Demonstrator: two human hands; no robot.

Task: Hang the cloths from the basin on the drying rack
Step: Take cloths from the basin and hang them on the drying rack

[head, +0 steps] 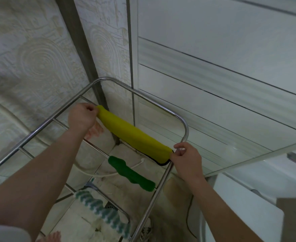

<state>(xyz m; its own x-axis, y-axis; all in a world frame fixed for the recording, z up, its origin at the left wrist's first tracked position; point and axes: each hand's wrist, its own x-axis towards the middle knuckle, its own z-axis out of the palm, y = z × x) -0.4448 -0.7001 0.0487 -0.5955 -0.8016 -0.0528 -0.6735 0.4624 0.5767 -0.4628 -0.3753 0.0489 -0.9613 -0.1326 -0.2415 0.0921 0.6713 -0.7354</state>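
The shiny tubular steel drying rack point(39, 130) runs off the near edge; a yellow black-edged cloth point(135, 137), a teal-and-white striped cloth point(101, 212) and a green cloth point(131, 173) drape separate rails, hiding them. My left hand point(81, 117) pinches the yellow cloth's left end, my right hand point(187, 159) its right end.

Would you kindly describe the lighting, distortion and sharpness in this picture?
Head view: soft, dim, greenish light, no hard shadows; faint glints on the drying rack tube; wide-angle lens bows the lines of the wall tiles and rack rails; yellow cloth, left hand and right hand read fairly sharp; striped cloth at the bottom looks softer.
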